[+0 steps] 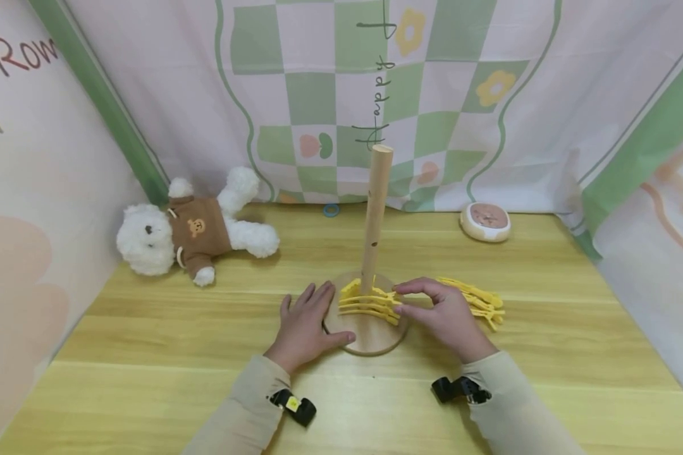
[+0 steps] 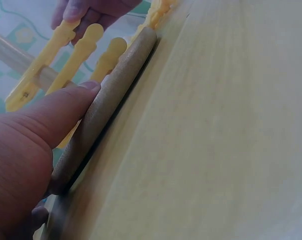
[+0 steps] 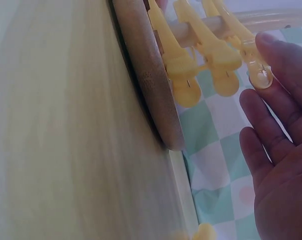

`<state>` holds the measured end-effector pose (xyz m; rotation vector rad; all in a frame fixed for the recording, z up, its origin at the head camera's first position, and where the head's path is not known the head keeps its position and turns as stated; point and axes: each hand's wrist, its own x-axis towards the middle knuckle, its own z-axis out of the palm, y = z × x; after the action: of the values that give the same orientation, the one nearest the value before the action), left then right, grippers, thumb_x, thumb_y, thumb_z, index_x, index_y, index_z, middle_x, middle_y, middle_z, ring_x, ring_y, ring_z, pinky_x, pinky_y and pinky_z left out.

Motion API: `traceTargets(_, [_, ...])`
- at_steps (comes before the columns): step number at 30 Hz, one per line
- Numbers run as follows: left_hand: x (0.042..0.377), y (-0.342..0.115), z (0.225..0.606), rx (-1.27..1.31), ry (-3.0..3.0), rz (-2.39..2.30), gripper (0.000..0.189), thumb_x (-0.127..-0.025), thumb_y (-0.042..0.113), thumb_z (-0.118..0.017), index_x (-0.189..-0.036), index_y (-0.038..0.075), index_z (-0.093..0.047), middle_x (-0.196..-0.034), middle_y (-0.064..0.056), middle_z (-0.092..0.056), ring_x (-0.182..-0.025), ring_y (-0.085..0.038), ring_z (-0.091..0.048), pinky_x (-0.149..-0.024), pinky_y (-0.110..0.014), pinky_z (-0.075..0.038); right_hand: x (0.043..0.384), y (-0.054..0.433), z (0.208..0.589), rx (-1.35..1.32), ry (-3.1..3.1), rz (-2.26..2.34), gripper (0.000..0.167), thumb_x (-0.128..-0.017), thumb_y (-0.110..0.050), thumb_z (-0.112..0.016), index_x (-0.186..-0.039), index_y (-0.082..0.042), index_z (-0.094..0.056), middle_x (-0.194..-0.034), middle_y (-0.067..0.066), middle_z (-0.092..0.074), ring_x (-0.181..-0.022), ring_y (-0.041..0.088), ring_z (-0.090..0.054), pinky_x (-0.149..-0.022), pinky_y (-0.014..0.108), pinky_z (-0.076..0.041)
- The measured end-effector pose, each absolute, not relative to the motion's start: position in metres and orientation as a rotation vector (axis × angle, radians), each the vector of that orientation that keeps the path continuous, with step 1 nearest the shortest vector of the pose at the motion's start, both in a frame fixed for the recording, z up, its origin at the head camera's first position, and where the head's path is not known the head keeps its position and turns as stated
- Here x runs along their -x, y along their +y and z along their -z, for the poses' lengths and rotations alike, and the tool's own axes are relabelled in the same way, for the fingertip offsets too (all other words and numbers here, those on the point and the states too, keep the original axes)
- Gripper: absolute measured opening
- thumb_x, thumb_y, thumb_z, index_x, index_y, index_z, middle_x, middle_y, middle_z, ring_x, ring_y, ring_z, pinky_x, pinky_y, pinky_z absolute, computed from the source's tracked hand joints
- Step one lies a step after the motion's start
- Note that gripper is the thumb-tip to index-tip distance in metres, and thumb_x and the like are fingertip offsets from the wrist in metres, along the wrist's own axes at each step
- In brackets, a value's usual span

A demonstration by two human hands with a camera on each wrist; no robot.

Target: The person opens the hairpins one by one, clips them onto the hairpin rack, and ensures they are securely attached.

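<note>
A round wooden base (image 1: 370, 340) carries an upright wooden post (image 1: 378, 202). Yellow plastic strips with knobbed ends (image 1: 367, 310) are stacked in layers around the post's foot. Beside the base's left edge my left hand (image 1: 304, 332) rests with fingers spread, its thumb (image 2: 65, 107) lying over the rim. At the stack's right side, my right hand (image 1: 446, 316) pinches the knobbed end of the uppermost yellow strip (image 3: 261, 76) between thumb and index finger. Its other fingers are extended in the right wrist view.
More yellow strips (image 1: 480, 300) lie in a loose pile right of the base, partly behind my right hand. A white plush bear (image 1: 199, 227) lies at the back left. A small blue ring (image 1: 331, 210) and a round white-and-brown device (image 1: 486, 221) are near the back curtain.
</note>
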<state>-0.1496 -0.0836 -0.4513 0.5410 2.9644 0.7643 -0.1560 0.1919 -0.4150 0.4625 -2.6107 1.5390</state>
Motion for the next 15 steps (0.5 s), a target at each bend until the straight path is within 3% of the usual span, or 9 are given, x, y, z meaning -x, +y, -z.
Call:
traceTargets(6, [0.149, -0.085, 0.449, -0.534, 2.966, -0.765, 0.102, -0.081, 0.068, -0.071, -0.157, 0.011, -0.035, -0.162, -0.005, -0.032, -0.150, -0.035, -0.025, -0.113, -0.070, -0.010, 0.158, 0.191, 0.417, -0.481, -2.618, -1.536, 0.032, -0.085, -0.027, -0.083, -0.114, -0.018, -0.075, -0.119, -0.005, -0.071, -0.118, 0.020, -0.061, -0.109, 0.053, -0.039])
traceTargets(15, [0.148, -0.084, 0.450, -0.532, 2.958, -0.765, 0.103, -0.081, 0.070, -0.069, -0.157, 0.010, -0.034, -0.163, -0.004, -0.031, -0.150, -0.033, -0.024, -0.113, -0.069, -0.009, 0.150, 0.201, 0.416, -0.446, -2.644, -1.538, 0.049, -0.086, -0.034, -0.081, -0.128, -0.012, -0.068, -0.133, -0.005, -0.063, -0.133, 0.023, -0.050, -0.114, 0.059, -0.030])
